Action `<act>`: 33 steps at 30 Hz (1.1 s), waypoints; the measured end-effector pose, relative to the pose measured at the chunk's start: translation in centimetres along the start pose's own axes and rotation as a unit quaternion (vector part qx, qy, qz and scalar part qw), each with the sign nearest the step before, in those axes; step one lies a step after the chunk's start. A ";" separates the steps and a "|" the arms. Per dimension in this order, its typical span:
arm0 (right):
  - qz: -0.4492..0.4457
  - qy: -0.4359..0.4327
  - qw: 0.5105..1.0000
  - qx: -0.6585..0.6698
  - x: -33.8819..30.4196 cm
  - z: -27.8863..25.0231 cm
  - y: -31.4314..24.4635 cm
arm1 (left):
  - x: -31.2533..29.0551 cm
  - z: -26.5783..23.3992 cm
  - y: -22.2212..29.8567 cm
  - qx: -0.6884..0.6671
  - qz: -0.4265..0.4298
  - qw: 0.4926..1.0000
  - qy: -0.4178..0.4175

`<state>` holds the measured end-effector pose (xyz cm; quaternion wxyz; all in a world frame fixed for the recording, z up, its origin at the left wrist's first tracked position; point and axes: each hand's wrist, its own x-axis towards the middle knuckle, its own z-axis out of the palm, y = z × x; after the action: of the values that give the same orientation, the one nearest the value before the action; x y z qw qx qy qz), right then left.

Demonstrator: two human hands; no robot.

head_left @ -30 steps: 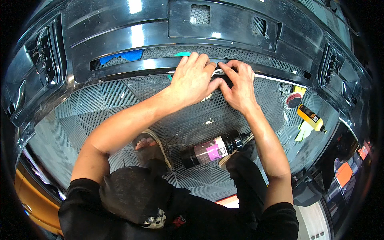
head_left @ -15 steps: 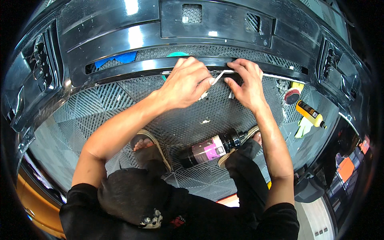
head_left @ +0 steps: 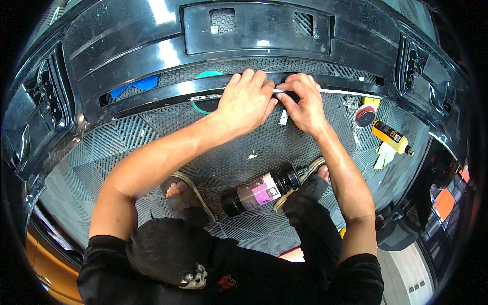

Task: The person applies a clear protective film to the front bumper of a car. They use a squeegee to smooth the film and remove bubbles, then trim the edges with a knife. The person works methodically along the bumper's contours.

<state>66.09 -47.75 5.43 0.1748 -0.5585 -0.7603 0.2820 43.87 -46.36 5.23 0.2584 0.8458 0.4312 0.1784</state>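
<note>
A black car bumper [head_left: 152, 56] curves across the far side, with a thin white strip [head_left: 351, 93] running along its lower lip. My left hand [head_left: 244, 104] is curled over that lip with its fingers bent together. Just to its right, my right hand [head_left: 303, 104] pinches the lip and strip between thumb and bent fingers. A short stretch of the strip shows in the small gap between both hands. Below the gap, a small white piece [head_left: 283, 118] dangles or lies against the dark mat; I cannot tell which. The fingertips behind the lip are hidden.
A black bottle with a pink label [head_left: 259, 192] lies between my feet. On the right are a yellow bottle [head_left: 391, 136], a round dark-red pad [head_left: 365, 116] and a pale glove [head_left: 385, 155]. A blue cloth [head_left: 136, 85] and a green ring-shaped item [head_left: 204, 107] show around the bumper.
The strip that angled down from the lip to my left thumb now lies along the lip. My left hand has moved up against the edge. The whole view has shifted slightly.
</note>
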 end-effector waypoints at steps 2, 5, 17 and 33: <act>-0.011 0.006 1.000 -0.012 0.0 -0.1 0.1 | 0.1 0.9 -0.1 -0.013 0.004 1.000 0.022; -0.013 0.015 1.000 -0.023 -0.2 -0.2 -0.7 | -0.2 1.8 -0.9 -0.056 0.024 0.996 0.060; -0.074 0.087 0.992 -0.044 -0.1 1.3 0.7 | 0.2 2.3 -1.3 -0.077 0.024 0.994 0.071; -0.013 0.073 0.997 -0.001 -0.3 1.4 0.3 | -0.2 2.3 -1.3 -0.090 0.015 0.992 0.087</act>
<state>65.61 -48.29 4.12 0.2332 -0.5676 -0.7529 0.2377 44.11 -46.50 2.57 0.2920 0.8069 0.4217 0.2930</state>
